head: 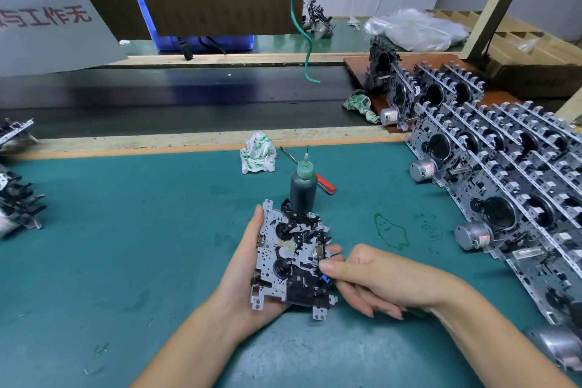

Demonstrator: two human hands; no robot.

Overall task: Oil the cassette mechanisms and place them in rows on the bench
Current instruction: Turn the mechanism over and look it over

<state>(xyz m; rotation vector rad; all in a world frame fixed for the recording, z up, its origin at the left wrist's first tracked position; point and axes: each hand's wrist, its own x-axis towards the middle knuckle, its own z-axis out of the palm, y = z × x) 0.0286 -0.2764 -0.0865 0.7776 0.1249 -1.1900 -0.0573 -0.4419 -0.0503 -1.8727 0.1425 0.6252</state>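
Right now I see my left hand (248, 274) cradling a cassette mechanism (293, 258) above the green worktop (126, 230), fingers curled round its edges, while my right hand (371, 277) pinches its right side. Just behind stands an oil bottle (303, 189) holding dark oil. Farther right, finished mechanisms (504, 167) sit in rows.

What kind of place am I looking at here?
Most likely a small electronics assembly workshop: rows of identical cassette mechanisms line a green bench mat, an oil bottle stands ready, and a conveyor belt runs behind.
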